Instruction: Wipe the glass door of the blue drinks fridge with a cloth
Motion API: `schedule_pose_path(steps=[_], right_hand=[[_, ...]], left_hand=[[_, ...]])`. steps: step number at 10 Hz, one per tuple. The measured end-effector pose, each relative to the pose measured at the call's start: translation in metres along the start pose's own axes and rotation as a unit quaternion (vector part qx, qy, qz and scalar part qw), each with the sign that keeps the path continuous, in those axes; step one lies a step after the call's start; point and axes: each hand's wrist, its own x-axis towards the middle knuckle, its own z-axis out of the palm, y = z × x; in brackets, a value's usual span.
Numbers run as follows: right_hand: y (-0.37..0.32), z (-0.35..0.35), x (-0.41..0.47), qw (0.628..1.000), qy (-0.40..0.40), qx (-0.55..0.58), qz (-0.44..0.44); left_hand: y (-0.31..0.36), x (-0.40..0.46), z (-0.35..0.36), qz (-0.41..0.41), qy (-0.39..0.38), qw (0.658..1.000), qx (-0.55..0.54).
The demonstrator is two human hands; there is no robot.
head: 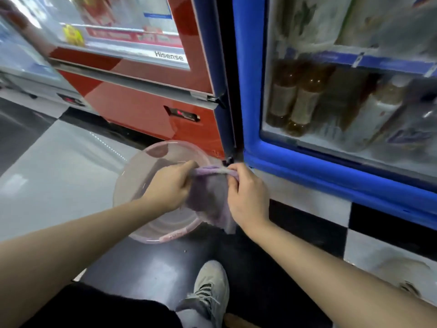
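A purple cloth [210, 200] hangs stretched between both my hands, low in front of the fridges. My left hand [169, 185] grips its top left corner and my right hand [247, 197] grips its top right corner, fingers curled round the rolled upper edge. The cloth hangs over a clear pink plastic basin [132, 183] on the floor. The blue drinks fridge [307, 171] stands to the right, its glass door [354, 91] showing bottles of drink on shelves behind it.
A red Hisense freezer [142, 102] stands to the left of the blue fridge, with another glass-topped chest freezer [28, 67] further left. The floor has black and white tiles. My grey shoe [210, 290] rests on a dark tile below the basin.
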Motion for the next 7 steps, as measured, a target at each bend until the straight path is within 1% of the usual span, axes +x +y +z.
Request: schedule_pose_path(steps=[2, 3, 4, 5, 6, 7], right_hand=[[0.026, 0.059, 0.01, 0.992, -0.084, -0.049, 0.08], [0.046, 0.086, 0.025, 0.989, -0.101, -0.06, 0.092], [0.063, 0.107, 0.039, 0.985, -0.126, -0.091, 0.072], [0.08, 0.122, 0.051, 0.973, -0.165, -0.155, 0.046], [0.088, 0.124, 0.057, 0.953, -0.213, -0.215, 0.018], [0.093, 0.118, 0.056, 0.946, -0.209, -0.246, -0.03]], left_hand=[[-0.043, 0.013, 0.052, -0.028, -0.091, 0.995, -0.003], [-0.061, 0.028, 0.088, -0.067, -0.075, 0.995, 0.011], [-0.069, 0.043, 0.113, -0.104, -0.068, 0.991, 0.048], [-0.07, 0.053, 0.129, -0.104, -0.075, 0.986, 0.105], [-0.066, 0.054, 0.14, -0.117, -0.065, 0.986, 0.099], [-0.065, 0.052, 0.148, -0.076, -0.058, 0.99, 0.1]])
